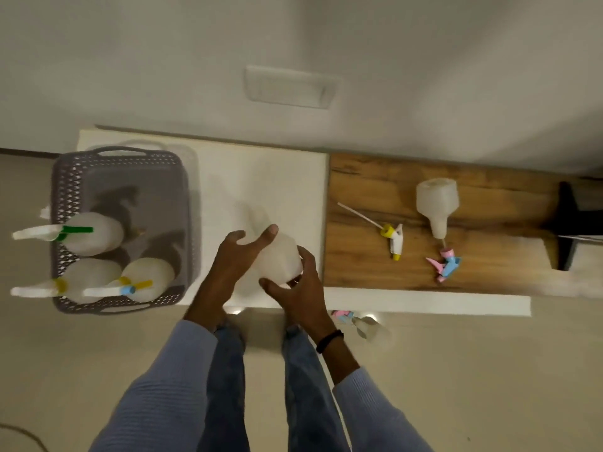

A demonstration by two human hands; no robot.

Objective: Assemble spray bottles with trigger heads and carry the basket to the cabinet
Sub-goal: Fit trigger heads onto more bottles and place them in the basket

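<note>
Step in hand: one translucent bottle (279,259) is held over the white table (261,177); no trigger head shows on it.
Left hand (235,256): fingers curved loosely around the bottle's left side.
Right hand (293,288): wrapped on its lower part, near the table edge.
Basket (120,158): at the table's left end, three assembled bottles (94,234) inside.
Loose parts: a yellow trigger head (393,238), a pink-blue trigger head (445,264) and another bottle (437,203) lie on the wooden board (359,177).
Next move, I judge: reach right for a trigger head, put its tube into the neck and screw.
</note>
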